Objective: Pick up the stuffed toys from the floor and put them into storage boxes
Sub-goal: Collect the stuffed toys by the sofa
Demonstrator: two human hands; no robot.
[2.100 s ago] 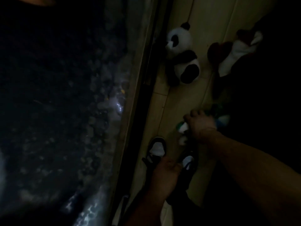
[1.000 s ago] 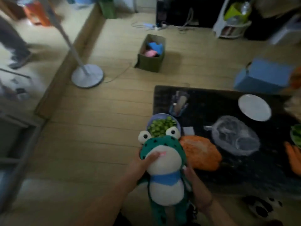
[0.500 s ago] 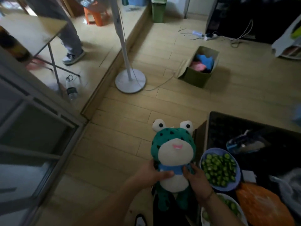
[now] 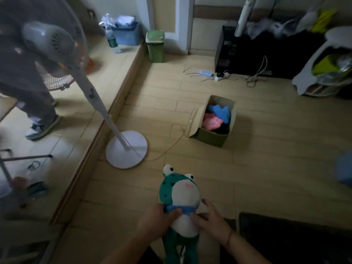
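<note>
A green frog stuffed toy (image 4: 181,195) with a white belly and blue scarf hangs upright in front of me, low in the view. My left hand (image 4: 156,222) grips its left side and my right hand (image 4: 211,220) grips its right side, both around the belly. Farther off on the wooden floor stands an open green storage box (image 4: 211,138), flap folded out to the left. Inside it lie a blue stuffed toy (image 4: 222,112) and a pink stuffed toy (image 4: 211,121).
A standing fan (image 4: 126,153) with its round base and cord stands left of the box. A person's legs (image 4: 38,111) are on the raised floor at left. A green bin (image 4: 155,45), a power strip (image 4: 206,73) and a black table corner (image 4: 285,237) are nearby.
The view has swung up and forward: the dark table with bowls has slid mostly out of sight, and the box is nearer the centre. Both hands still hold the frog.
</note>
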